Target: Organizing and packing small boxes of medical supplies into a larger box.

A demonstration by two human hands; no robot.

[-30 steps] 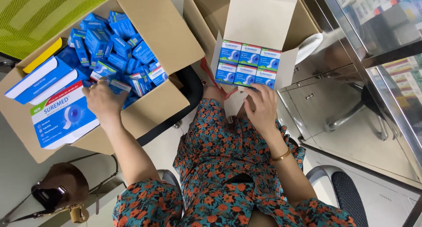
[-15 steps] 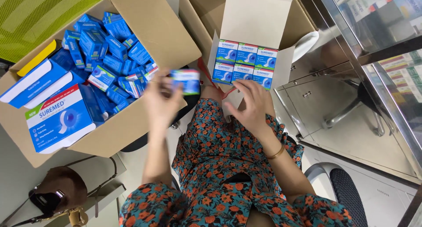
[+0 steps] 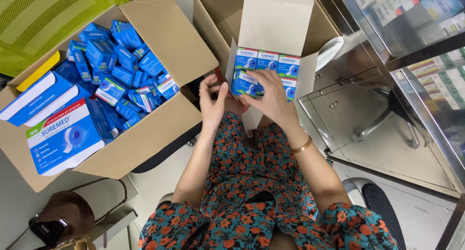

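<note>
On my lap stands an open white carton (image 3: 276, 22) with its lid up, holding rows of small blue boxes (image 3: 267, 60). My right hand (image 3: 271, 97) presses one small blue box (image 3: 244, 81) into the carton's lower row. My left hand (image 3: 212, 101) rests with fingers spread against the carton's left flap, beside that box. A large cardboard box (image 3: 160, 32) full of loose small blue boxes (image 3: 121, 66) sits to my left.
Larger blue-and-white cartons (image 3: 63, 134) lie in the big box's near end. A second open cardboard box (image 3: 213, 13) stands behind the white carton. A glass and metal cabinet (image 3: 402, 85) is at right, a brown bag (image 3: 63, 216) on the floor at lower left.
My left hand lifted a small blue box out of the big cardboard box and carried it right to the white carton; my right hand now holds it in the lower row.
</note>
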